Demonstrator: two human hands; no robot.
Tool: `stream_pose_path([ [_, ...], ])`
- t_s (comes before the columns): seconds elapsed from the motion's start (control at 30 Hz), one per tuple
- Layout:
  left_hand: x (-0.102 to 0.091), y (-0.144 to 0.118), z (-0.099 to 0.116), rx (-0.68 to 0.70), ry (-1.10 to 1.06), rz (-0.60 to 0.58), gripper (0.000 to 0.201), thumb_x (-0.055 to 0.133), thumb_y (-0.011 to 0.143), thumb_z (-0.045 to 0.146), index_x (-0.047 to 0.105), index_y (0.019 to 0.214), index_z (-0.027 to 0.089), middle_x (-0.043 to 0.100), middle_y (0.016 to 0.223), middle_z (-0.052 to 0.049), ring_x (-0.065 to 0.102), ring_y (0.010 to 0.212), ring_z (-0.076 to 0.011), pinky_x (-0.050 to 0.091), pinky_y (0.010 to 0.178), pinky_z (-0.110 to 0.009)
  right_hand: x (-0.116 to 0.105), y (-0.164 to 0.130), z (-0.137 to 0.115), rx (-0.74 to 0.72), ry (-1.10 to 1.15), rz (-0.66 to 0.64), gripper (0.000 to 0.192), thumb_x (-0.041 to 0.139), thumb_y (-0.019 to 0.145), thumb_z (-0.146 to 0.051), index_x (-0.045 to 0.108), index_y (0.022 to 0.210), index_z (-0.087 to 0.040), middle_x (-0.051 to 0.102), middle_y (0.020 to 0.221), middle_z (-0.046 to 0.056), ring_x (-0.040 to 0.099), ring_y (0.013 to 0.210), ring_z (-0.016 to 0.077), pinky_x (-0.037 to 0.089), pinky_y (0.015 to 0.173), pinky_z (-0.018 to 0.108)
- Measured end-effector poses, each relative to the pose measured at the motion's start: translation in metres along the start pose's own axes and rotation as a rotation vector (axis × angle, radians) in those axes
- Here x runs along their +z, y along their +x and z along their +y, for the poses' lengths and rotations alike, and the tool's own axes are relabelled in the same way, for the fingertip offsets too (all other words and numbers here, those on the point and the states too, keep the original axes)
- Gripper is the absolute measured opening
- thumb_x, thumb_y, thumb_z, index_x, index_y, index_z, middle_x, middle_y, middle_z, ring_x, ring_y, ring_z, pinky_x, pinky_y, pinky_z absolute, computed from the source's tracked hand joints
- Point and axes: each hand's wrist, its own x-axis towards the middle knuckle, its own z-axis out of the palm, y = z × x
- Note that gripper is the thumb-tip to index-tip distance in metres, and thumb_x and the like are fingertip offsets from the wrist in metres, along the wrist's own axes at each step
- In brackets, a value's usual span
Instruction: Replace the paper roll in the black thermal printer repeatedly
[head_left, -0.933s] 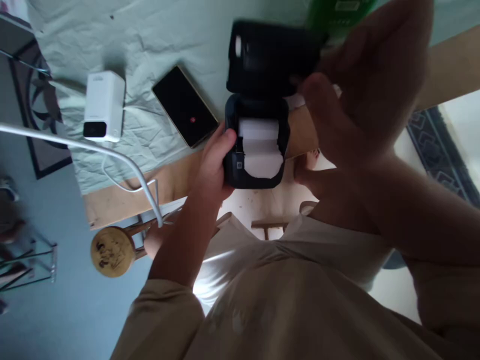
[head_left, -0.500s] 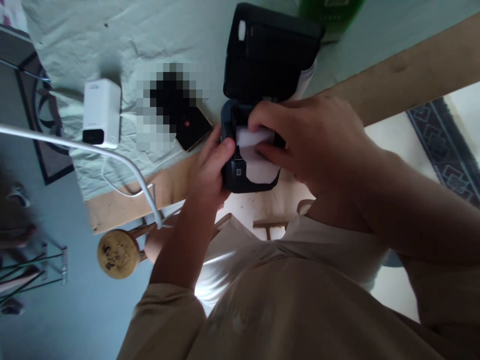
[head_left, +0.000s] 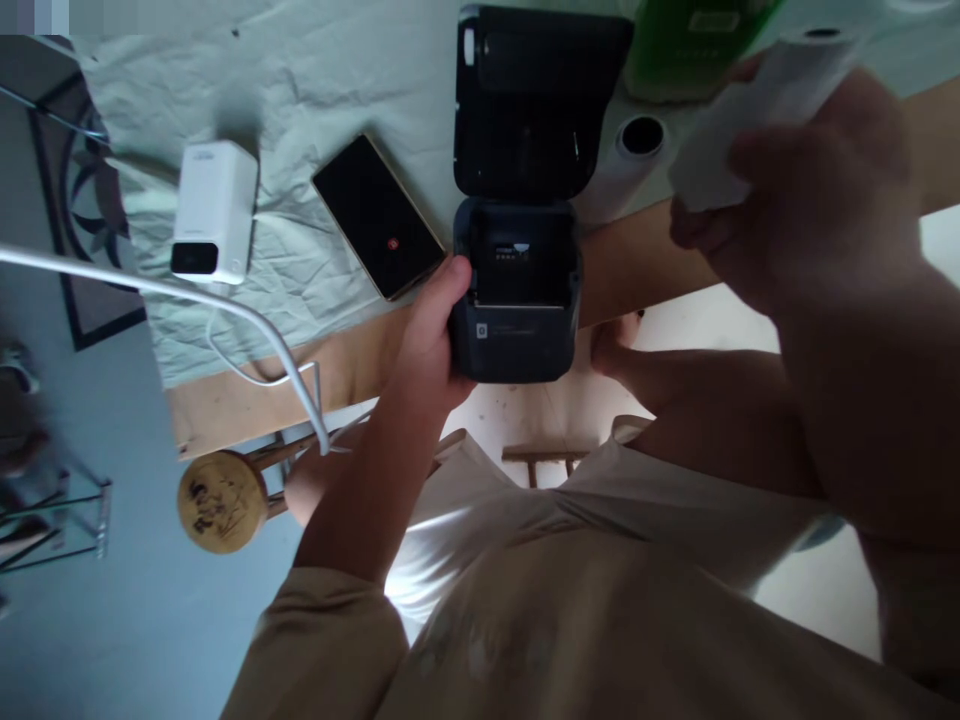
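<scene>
The left hand grips the open black printer; far right, the right hand clasps white paper.

Reaching forward with both bare forearms, spread apart. Gripping with left hand at tabletop's near edge, thumb uppermost, palm turned inward. Pinching with right hand over same edge, well to the right, fingers curled, outline blurred.

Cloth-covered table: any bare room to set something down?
Bare cloth lies beyond the white box and phone, toward the open black lid. Crowded: right of that lid, with a standing roll, the green bottle and the right hand holding a paper roll.
</scene>
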Motion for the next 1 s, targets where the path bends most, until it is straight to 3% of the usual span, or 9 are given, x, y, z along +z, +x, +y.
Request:
stream_pose_path([
  [0.1,0.001,-0.001,0.001,-0.007,-0.010,0.018,0.026,0.057,0.103,0.041,0.075,0.099,0.022,0.083,0.100,-0.002,0.068,0.138,-0.0287,0.057,0.118,-0.042,-0.019,0.007,0.007,-0.231,-0.135,0.050,0.023,0.062,0.066,-0.012,0.059,0.084,-0.024,0.058,0.062,-0.007,0.057,0.050,0.0113,0.040,0.042,0.026],
  [0.2,0.001,0.000,0.001,0.013,-0.031,0.031,0.031,0.054,0.105,0.040,0.077,0.097,0.022,0.083,0.095,0.000,0.071,0.134,-0.0262,0.059,0.116,-0.040,-0.039,0.015,0.010,-0.402,-0.500,0.088,0.029,0.072,0.072,-0.006,0.064,0.092,-0.025,0.065,0.083,-0.005,0.063,0.072,0.0090,0.044,0.061,0.025],
  [0.3,0.000,0.000,0.000,0.020,-0.044,0.039,0.033,0.053,0.107,0.039,0.078,0.096,0.022,0.084,0.095,0.001,0.072,0.131,-0.0246,0.060,0.114,-0.037,-0.055,0.027,0.015,-0.235,-0.807,0.128,0.039,0.088,0.066,-0.010,0.069,0.097,-0.026,0.068,0.097,-0.003,0.056,0.082,0.0086,0.044,0.078,0.029],
  [0.4,-0.001,0.000,0.000,0.022,-0.047,0.053,0.032,0.053,0.106,0.039,0.078,0.097,0.022,0.084,0.097,0.002,0.073,0.131,-0.0245,0.061,0.112,-0.036,-0.060,0.031,0.017,-0.061,-0.960,0.128,0.045,0.089,0.068,-0.015,0.071,0.108,-0.028,0.071,0.106,-0.001,0.063,0.096,0.0144,0.046,0.093,0.035],
  [0.5,-0.001,0.000,-0.001,0.020,-0.045,0.073,0.029,0.055,0.105,0.037,0.078,0.097,0.022,0.083,0.097,0.002,0.072,0.131,-0.0252,0.063,0.110,-0.036,-0.050,0.016,0.008,-0.371,-0.992,0.078,0.047,0.081,0.077,-0.020,0.069,0.123,-0.026,0.069,0.127,0.003,0.065,0.120,0.0218,0.049,0.106,0.038],
  [0.6,-0.002,0.000,-0.001,0.028,-0.039,0.086,0.024,0.058,0.103,0.033,0.079,0.098,0.022,0.083,0.098,0.003,0.071,0.133,-0.0253,0.064,0.108,-0.035,-0.024,-0.003,-0.005,-0.562,-0.970,0.018,0.041,0.068,0.090,-0.028,0.067,0.130,-0.022,0.067,0.131,0.006,0.068,0.117,0.0217,0.055,0.100,0.038],
  [0.73,-0.004,-0.001,-0.001,0.080,-0.034,0.104,0.024,0.058,0.103,0.035,0.079,0.100,0.022,0.083,0.101,0.004,0.068,0.138,-0.0258,0.064,0.105,-0.034,0.012,-0.005,-0.007,-0.377,-1.058,-0.075,0.064,0.070,0.081,-0.019,0.060,0.143,-0.010,0.057,0.145,0.021,0.061,0.132,0.0315,0.055,0.110,0.047],
  [0.83,-0.003,-0.002,-0.001,0.066,-0.047,0.118,0.024,0.058,0.102,0.034,0.079,0.102,0.023,0.083,0.103,0.003,0.066,0.141,-0.0264,0.064,0.108,-0.035,0.022,0.006,0.004,-0.158,-1.148,-0.087,0.064,0.074,0.082,-0.022,0.059,0.144,-0.020,0.057,0.146,0.020,0.060,0.127,0.0376,0.049,0.111,0.060],
  [1.0,-0.001,-0.004,0.000,0.046,-0.082,0.112,0.021,0.058,0.102,0.031,0.076,0.095,0.023,0.082,0.102,0.004,0.062,0.145,-0.0267,0.063,0.111,-0.038,0.014,0.010,0.017,-0.224,-1.111,-0.141,0.057,0.068,0.082,-0.012,0.066,0.134,-0.034,0.066,0.131,0.010,0.064,0.118,0.0328,0.046,0.114,0.059],
])
